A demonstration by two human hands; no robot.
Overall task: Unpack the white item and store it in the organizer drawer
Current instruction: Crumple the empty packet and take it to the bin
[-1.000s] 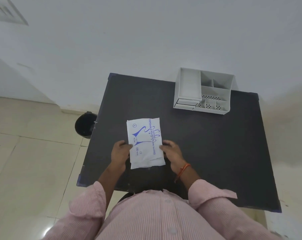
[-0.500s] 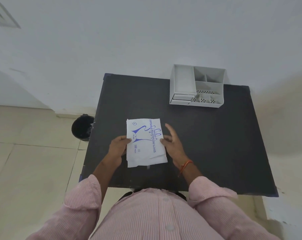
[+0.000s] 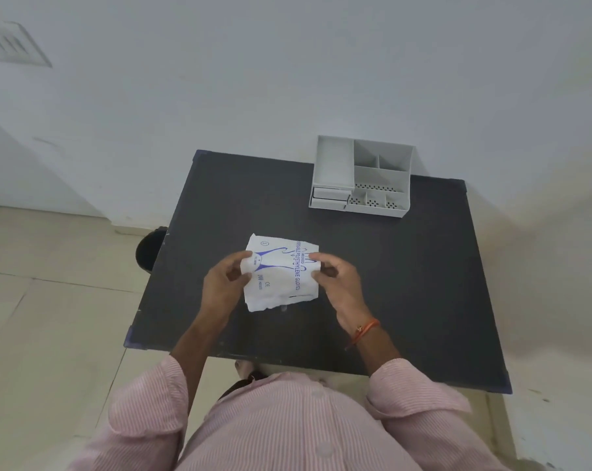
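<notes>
Both hands are now gripping the white packet higher up its sides than a moment ago, when the right hand's fingers were spread loose beside it and the packet was lying flat. The left hand is pinching the packet's left edge between thumb and curled fingers. The right hand is pinching the opposite edge the same way, an orange thread band showing at its wrist. Between the two hands the packet is bowing and creasing, blue print facing up; its near edge is looking ragged, though whether it is clear of the black table or still brushing it is hard to tell from this angle. Beyond the right hand, well apart from it and up against the wall, the grey organizer is standing on the table's far side. Its small drawers are sitting closed at its near left corner, with open compartments to their right. Out past the left hand, off the table edge, a dark bin is standing on the tiled floor. Pink striped sleeves are reaching in from below.
</notes>
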